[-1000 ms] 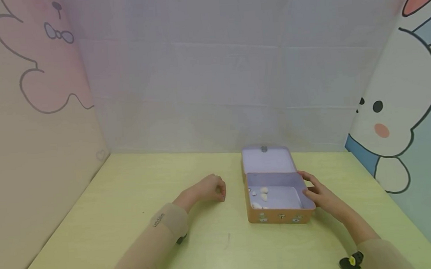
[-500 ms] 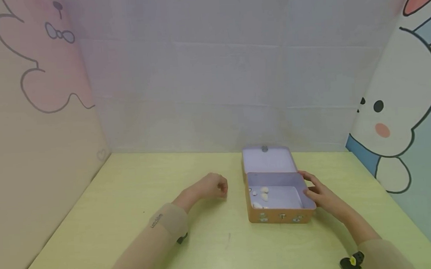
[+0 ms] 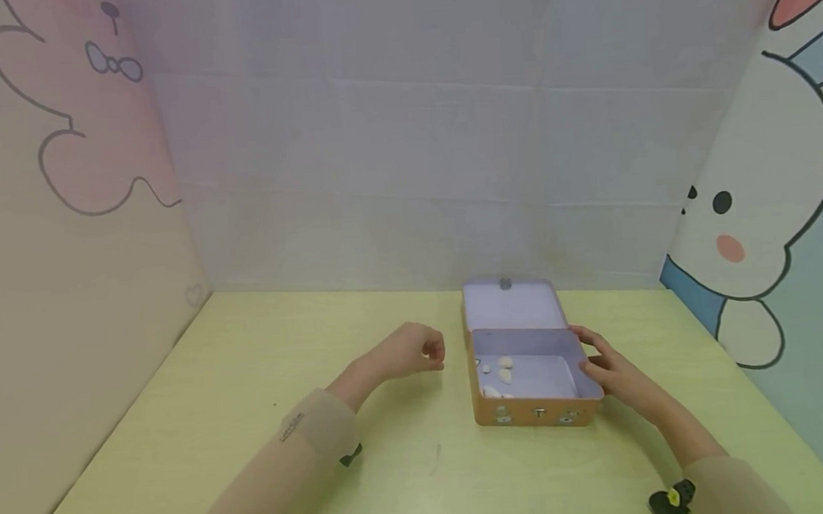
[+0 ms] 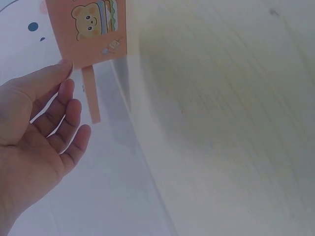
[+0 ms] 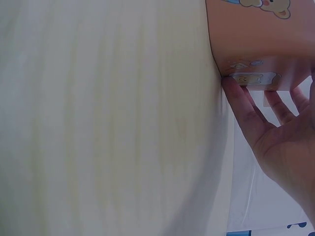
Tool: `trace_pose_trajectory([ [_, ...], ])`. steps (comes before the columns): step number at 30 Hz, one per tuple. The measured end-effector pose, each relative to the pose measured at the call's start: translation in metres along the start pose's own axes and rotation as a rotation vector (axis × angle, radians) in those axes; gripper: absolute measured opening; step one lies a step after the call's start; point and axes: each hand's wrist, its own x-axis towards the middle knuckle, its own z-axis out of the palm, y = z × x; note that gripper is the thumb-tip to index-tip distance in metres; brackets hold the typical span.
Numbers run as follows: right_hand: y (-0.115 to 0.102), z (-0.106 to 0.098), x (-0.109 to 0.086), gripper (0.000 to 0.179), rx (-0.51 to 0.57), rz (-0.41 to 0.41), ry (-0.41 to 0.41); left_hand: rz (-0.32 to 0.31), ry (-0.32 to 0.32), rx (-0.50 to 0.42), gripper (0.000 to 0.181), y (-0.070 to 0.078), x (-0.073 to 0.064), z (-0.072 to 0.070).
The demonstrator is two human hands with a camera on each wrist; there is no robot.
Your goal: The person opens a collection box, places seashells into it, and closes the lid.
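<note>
An orange lunch-box-style tin [image 3: 492, 415] with a lilac inside stands with its lid [image 3: 513, 306] thrown back. Small white lumps [image 3: 506, 369], perhaps shells, lie at the left of its floor. My left hand [image 3: 410, 350] hovers just left of the tin, fingers loosely curled, thumb and index tips close together. Nothing shows between them in the left wrist view, where the hand [image 4: 37, 118] appears beside the tin's bear-printed side [image 4: 88, 29]. My right hand [image 3: 624, 378] touches the tin's right wall. Its fingertips rest on that side in the right wrist view too.
A pale yellow tabletop [image 3: 268, 336] spreads around the tin. Behind it hangs a plain whitish sheet [image 3: 350, 174]. Cartoon-printed panels, pink at left [image 3: 108, 150] and with a rabbit at right [image 3: 747, 189], flank the table.
My left hand has risen and shifted right toward the tin, its fingers loosening a little. My right hand and the tin have stayed in place.
</note>
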Motion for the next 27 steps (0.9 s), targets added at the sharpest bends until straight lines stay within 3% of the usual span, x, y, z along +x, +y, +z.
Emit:
trace_pose_trajectory([
  [8,-0.001,-0.001,0.001,0.061,0.009,0.007,-0.003,0.046,0.067,0.060,0.012,0.018,0.000,0.000],
  [17,-0.001,0.000,0.001,0.060,0.010,-0.005,-0.003,0.124,0.208,0.135,0.009,0.034,0.006,0.011],
  [27,-0.002,0.000,0.000,0.061,0.007,0.008,-0.005,0.047,0.202,0.075,0.006,0.047,0.016,0.024],
])
